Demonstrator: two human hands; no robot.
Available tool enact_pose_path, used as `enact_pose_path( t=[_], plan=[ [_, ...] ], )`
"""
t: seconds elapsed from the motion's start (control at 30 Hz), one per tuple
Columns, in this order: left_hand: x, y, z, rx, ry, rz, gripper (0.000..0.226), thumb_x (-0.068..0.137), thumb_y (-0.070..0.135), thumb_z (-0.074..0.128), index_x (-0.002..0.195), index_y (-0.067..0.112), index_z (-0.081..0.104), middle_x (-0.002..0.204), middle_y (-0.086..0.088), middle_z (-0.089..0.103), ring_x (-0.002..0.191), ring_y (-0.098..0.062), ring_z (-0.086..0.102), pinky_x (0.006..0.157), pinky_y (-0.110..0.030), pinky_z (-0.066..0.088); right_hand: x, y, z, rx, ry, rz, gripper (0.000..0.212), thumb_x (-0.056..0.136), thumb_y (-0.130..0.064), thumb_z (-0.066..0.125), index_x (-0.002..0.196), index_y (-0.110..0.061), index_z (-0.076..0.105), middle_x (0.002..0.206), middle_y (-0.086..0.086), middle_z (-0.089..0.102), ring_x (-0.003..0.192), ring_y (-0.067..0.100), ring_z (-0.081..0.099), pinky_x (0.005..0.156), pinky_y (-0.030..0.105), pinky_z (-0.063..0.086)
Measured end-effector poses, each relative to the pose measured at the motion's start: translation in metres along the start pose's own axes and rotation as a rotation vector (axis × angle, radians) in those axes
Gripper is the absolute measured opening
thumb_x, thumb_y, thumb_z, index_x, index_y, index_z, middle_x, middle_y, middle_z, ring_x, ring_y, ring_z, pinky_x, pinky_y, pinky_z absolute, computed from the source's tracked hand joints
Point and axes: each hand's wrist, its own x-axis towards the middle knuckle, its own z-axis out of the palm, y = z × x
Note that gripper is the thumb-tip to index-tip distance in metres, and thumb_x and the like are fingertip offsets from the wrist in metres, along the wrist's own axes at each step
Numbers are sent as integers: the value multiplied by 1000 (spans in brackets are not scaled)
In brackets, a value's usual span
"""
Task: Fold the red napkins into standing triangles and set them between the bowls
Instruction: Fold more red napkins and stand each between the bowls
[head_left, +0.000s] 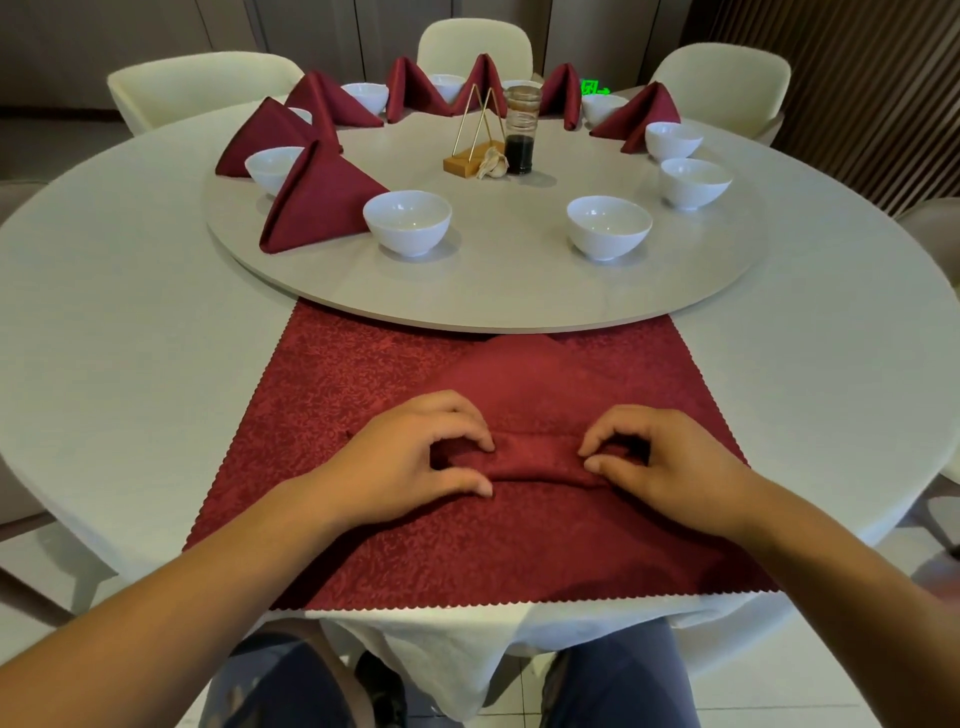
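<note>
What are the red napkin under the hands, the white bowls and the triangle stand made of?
Napkin: woven cloth, matte, with a raised pattern; it creases softly. Bowls: likely glazed ceramic or porcelain; smooth white with glossy highlights. Triangle stand: thin gold-coloured rods, probably metal, on a wood-looking block.

Probably a restaurant dining room: round table (130, 322), turntable (493, 291), ringed bowls (407, 222).

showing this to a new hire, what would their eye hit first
At the table edge, the left hand and right hand each pinch the rolled edge of a red napkin lying on a red cloth. Beyond, folded napkins stand between white bowls along the left and far rim of the turntable; the near right bowls have none between them.
</note>
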Motion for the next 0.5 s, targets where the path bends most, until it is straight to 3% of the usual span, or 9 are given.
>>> enact_pose_path(
  t=[0.1, 0.3, 0.4, 0.5],
  plan=[
    [3, 1, -6, -114, -48, -66, 43, 70, 35, 92, 110, 32, 78, 112, 19, 67, 113, -3, 62, 101, -15, 42, 0, 0, -7, 0, -85, 25, 30, 78, -23, 85, 103, -36, 73, 107, -28, 65, 103, -2, 62, 87, 8, 43],
    [11, -2, -13, -213, -45, -193, 36, 75, 21, 89, 108, 32, 79, 103, 21, 74, 101, 2, 67, 95, -13, 45, 7, 1, -6, 34, -3, 56, 25, 80, -21, 84, 99, -36, 75, 101, -31, 69, 99, -8, 63, 86, 3, 40],
    [14, -1, -12, -236, -1, -246, 28, 79, 19, 86, 101, 34, 80, 99, 25, 75, 96, 8, 68, 90, -7, 43, 11, 2, -1, 43, 70, 47, 17, 84, -18, 79, 91, -33, 75, 94, -29, 70, 92, -8, 65, 82, 2, 40],
    [16, 0, -12, -262, 7, -253, 19, 82, 19, 83, 97, 32, 81, 94, 22, 77, 92, 4, 70, 88, -9, 46, 15, 4, 2, 50, 126, 51, 15, 87, -14, 76, 84, -28, 72, 75, -26, 67, 72, -6, 61, 70, 5, 40]
  ],
)
